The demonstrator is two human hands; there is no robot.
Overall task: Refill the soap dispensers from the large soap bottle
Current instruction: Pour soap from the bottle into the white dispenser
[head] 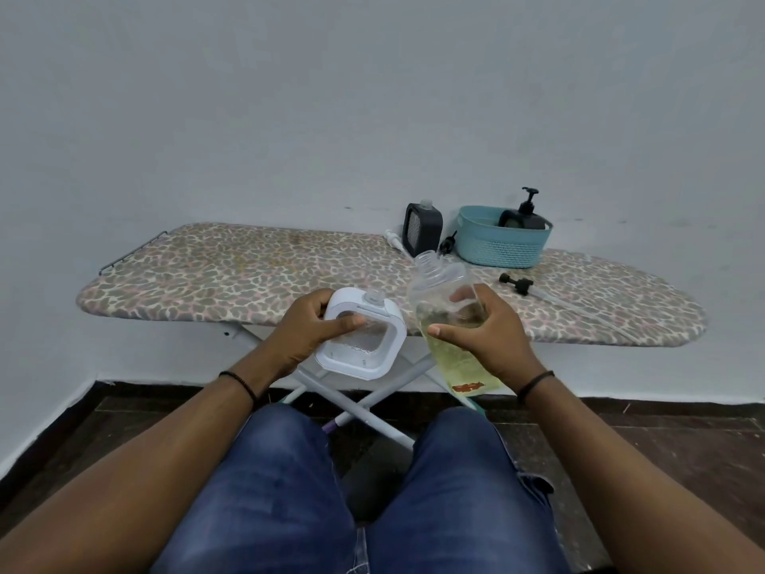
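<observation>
Left hand gripping white dispenser, right hand gripping soap bottle

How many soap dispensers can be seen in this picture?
3. A white dispenser is held in the left hand; a dark dispenser stands on the ironing board; another dark one sits in the blue basket, which may hide more.

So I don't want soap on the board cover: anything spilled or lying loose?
No spill shows. Two pump heads lie loose on the leopard-print ironing board: a black one near the teal basket, a white one beside the uncapped dark dispenser.
</observation>
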